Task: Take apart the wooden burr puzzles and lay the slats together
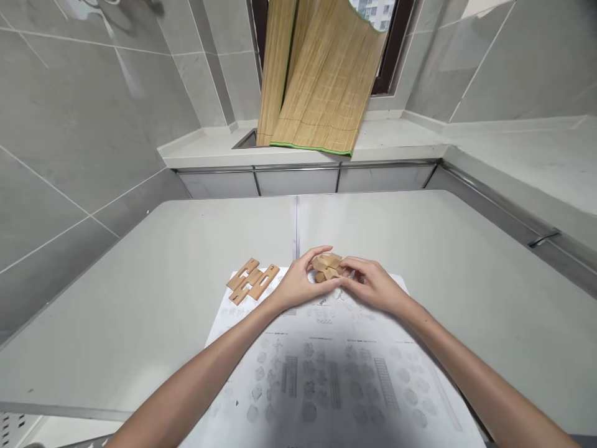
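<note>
Fingers of both hands pinch notched wooden puzzle [328, 267] on printed sheet [326, 373].

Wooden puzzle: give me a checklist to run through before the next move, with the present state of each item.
1. Both hands on the puzzle: ok; left hand and right hand pinch it from either side.
2. Puzzle over the sheet: ok, at its far edge.
3. Loose pieces within sight: ok, lying left of the left hand, partly on the sheet.
4. Diagrams readable: cannot tell, print is faint and shadowed.
5. How the held pieces interlock: cannot tell, fingers cover the joints.
</note>
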A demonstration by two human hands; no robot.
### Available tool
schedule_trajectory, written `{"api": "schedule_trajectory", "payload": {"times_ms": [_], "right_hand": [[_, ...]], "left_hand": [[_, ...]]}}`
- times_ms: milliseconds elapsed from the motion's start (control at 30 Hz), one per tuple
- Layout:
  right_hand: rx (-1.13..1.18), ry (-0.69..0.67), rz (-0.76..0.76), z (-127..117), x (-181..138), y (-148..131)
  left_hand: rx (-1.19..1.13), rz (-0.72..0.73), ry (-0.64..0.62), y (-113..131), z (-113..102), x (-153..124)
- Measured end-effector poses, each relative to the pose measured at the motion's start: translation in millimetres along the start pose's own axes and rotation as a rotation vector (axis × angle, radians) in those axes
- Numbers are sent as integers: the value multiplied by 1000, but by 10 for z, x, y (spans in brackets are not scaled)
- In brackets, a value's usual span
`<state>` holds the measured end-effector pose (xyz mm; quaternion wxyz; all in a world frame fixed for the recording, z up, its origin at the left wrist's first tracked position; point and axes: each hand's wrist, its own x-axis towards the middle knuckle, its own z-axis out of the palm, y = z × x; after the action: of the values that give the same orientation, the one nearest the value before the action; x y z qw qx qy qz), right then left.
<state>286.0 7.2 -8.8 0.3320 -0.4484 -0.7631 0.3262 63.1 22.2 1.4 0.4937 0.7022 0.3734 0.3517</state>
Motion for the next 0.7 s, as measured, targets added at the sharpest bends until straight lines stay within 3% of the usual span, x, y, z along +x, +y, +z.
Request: {"api": "schedule_trajectory", "payload": {"times_ms": [200,367,567,700], "right_hand": [[-84,110,-26,98,-62,25],[-75,269,60,181,-88,-6],[299,6,176,116,-51,52],[480,3,198,84,-40,118]], "left_hand": [[61,40,-24,27,18,-25],[123,36,9,31,23,-31],[90,32,31,36,8,-22],[79,15,11,59,11,-29]]}}
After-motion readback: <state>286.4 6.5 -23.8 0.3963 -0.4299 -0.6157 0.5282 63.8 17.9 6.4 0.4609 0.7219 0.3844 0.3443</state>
